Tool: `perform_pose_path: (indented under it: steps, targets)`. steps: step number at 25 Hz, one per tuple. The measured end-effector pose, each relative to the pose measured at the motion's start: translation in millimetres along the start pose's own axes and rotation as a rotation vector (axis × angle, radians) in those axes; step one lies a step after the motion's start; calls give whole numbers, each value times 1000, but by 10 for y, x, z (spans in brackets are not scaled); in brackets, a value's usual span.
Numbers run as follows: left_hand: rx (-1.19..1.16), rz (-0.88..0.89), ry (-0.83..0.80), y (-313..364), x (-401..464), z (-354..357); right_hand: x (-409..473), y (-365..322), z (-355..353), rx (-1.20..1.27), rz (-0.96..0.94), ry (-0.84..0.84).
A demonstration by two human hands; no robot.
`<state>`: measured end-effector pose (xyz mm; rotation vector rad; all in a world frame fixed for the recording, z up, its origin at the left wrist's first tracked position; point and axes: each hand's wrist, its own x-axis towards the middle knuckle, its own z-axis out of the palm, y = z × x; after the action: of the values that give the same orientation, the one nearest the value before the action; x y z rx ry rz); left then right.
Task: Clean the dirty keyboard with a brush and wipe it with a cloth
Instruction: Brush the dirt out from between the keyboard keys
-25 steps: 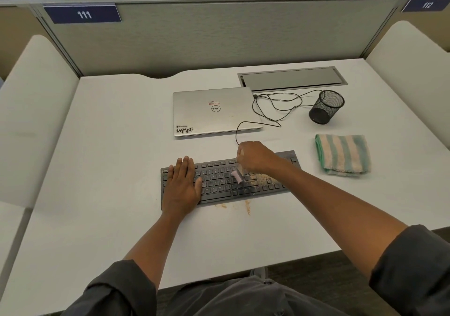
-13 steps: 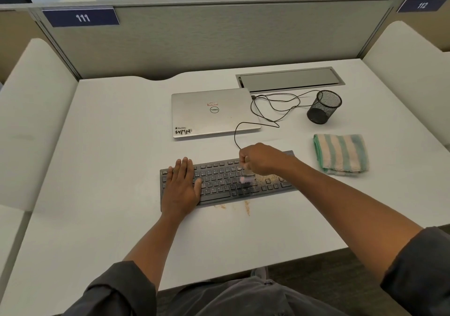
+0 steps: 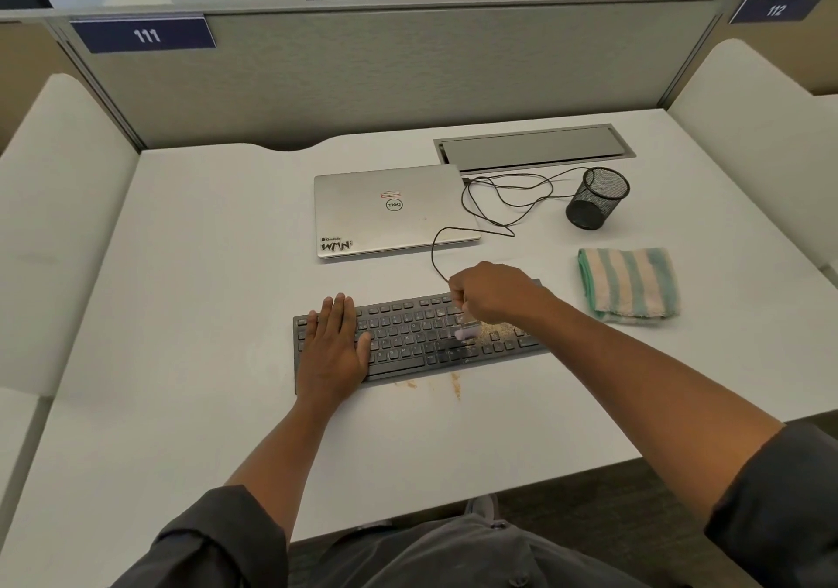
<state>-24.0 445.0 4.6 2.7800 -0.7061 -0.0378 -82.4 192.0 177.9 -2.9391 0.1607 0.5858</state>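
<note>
Fingers: right hand (image 3: 492,293) is curled tight round the small brush (image 3: 466,326); left hand (image 3: 333,346) lies flat with straight fingers on the keyboard's left end
Keyboard (image 3: 410,338): dark, near the desk (image 3: 190,297) front edge; crumbs under the brush
Cloth (image 3: 629,286): striped, folded, at 3 o'clock from the keyboard
Laptop (image 3: 392,213): closed, at 12 o'clock
Cup (image 3: 596,198): black mesh, at 1 o'clock

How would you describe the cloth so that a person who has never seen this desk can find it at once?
Start at the dark keyboard near the front of the white desk and look past its right end. There lies the folded cloth, flat and untouched, in front of the black mesh cup. It is the only soft thing there, with green and cream stripes.
</note>
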Motion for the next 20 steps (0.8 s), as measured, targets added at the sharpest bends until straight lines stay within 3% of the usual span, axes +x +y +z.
perform_pose_path:
  steps: [2,6,12,16,20]
  targets:
    - [0,-1,1,4,-2,-6,8,-45,6,-22,0,24]
    - [1,-3,-4,6,-5,-3,-47,-103,83,306,-62,-95]
    - [1,-1,-4,11,-7,-10,-132,-95,86,-39,19,23]
    - [5,-2,-2,8,-4,-7,-168,-141,150,453,15,-7]
    - [7,-1,-5,13,-6,-13,-196,-130,278,422,45,82]
